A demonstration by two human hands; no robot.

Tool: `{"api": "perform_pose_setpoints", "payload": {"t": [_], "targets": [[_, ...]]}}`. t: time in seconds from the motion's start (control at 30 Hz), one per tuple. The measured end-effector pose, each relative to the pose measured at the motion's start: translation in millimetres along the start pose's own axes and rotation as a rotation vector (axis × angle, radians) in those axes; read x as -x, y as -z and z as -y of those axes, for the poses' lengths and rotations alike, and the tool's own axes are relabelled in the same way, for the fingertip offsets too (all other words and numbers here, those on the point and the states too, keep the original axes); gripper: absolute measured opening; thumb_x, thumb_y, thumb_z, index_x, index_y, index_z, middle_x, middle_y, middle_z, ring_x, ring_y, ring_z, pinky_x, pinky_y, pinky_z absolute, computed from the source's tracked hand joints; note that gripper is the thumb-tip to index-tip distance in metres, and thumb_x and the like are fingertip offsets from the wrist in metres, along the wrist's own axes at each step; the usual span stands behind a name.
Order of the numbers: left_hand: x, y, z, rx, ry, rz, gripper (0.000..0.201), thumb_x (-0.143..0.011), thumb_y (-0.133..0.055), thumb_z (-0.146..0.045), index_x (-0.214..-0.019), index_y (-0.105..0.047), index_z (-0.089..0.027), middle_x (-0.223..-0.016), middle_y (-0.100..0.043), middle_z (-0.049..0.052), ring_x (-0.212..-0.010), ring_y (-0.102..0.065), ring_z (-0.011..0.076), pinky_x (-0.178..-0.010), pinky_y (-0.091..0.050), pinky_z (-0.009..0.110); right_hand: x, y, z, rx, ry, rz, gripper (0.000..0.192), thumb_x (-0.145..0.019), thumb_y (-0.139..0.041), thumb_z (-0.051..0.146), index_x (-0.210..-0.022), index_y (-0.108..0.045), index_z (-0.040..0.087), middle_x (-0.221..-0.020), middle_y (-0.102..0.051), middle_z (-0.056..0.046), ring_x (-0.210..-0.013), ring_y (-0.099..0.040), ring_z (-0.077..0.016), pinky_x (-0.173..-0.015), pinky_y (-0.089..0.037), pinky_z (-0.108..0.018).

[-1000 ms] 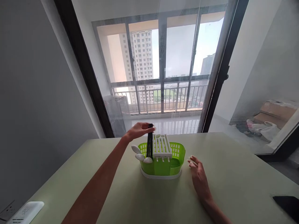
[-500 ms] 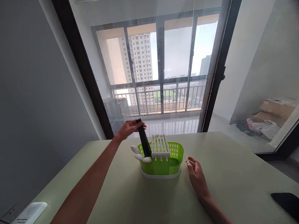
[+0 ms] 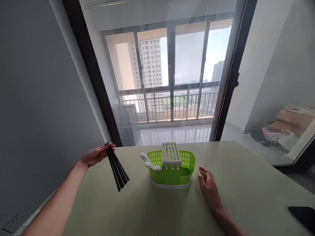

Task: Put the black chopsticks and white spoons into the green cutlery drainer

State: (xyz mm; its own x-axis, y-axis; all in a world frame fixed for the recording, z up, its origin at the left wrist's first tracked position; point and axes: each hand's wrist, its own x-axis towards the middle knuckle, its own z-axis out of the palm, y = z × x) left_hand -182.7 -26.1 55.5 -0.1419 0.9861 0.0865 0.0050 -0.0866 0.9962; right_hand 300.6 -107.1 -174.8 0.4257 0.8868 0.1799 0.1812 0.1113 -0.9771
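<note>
My left fingers [image 3: 104, 148] pinch black chopsticks [image 3: 113, 159] at the green basket's [image 3: 169, 177] nine o'clock; my right fingers [image 3: 201, 177], loosely open, at three.

Through the glass, framed in dark metal [image 3: 91, 75], I look across a shiny tiled floor [image 3: 157, 136] to a row of windows with a railing [image 3: 188, 101], and past them to a pale tower block [image 3: 153, 62] and a green field [image 3: 176, 100]. To my right, by the wall, a cardboard box [image 3: 291, 119] sits behind a white plastic bag [image 3: 287, 139], while a black object [image 3: 304, 213] lies at my table's edge. On my left, a socket [image 3: 13, 223] is set low in the grey wall [image 3: 36, 98].
</note>
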Motion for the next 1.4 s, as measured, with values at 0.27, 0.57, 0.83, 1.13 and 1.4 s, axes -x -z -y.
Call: {"api": "perform_pose_setpoints", "payload": {"t": [0.27,0.57,0.83,1.13,1.4], "targets": [[28,25.3,39,-0.460,0.709,0.589,0.047,-0.064,-0.091,-0.054,-0.089,-0.078,-0.016,-0.110,-0.079,0.014,-0.106,-0.075,0.0318,-0.090,-0.060,0.035,-2,2,-10,0.019,0.008,0.003,0.050,-0.091,-0.053,0.057,-0.123,-0.059,0.020,-0.133,-0.062,-0.014,-0.118,-0.065,-0.0288,-0.098,-0.053,-0.040],[30,24.3,64,-0.641,0.826,0.684,0.055,-0.056,-0.092,-0.060,-0.087,-0.077,-0.018,-0.108,-0.080,0.014,-0.098,-0.077,0.0317,-0.086,-0.060,0.038,-1,3,-7,0.070,0.020,0.007,0.051,-0.090,-0.052,0.058,-0.121,-0.061,0.018,-0.127,-0.066,-0.014,-0.116,-0.065,-0.0302,-0.098,-0.053,-0.043],[28,23.1,60,-0.777,0.894,0.677,0.055,-0.045,-0.096,-0.057,-0.080,-0.078,-0.019,-0.096,-0.081,0.014,-0.088,-0.078,0.0318,-0.082,-0.062,0.040,2,6,-1,0.115,0.035,0.024,0.050,-0.089,-0.051,0.058,-0.117,-0.062,0.018,-0.124,-0.067,-0.015,-0.113,-0.066,-0.0307,-0.093,-0.054,-0.042],[19,21.8,63,-0.997,0.888,0.578,0.062,-0.018,-0.101,-0.051,-0.053,-0.065,-0.015,-0.070,-0.074,0.016,-0.055,-0.070,0.0280,-0.061,-0.064,0.046,1,6,-4,0.112,0.059,0.023,0.045,-0.089,-0.054,0.054,-0.114,-0.064,0.019,-0.118,-0.069,-0.013,-0.106,-0.068,-0.0284,-0.089,-0.055,-0.040],[20,12.4,47,-1.089,0.830,0.497,0.059,-0.043,-0.095,-0.061,-0.058,-0.061,-0.015,-0.064,-0.073,0.012,-0.064,-0.073,0.0417,-0.058,-0.061,0.057,3,7,-4,0.110,0.046,0.024,0.043,-0.089,-0.055,0.054,-0.113,-0.064,0.020,-0.118,-0.070,-0.012,-0.108,-0.068,-0.0280,-0.091,-0.054,-0.040]]}}
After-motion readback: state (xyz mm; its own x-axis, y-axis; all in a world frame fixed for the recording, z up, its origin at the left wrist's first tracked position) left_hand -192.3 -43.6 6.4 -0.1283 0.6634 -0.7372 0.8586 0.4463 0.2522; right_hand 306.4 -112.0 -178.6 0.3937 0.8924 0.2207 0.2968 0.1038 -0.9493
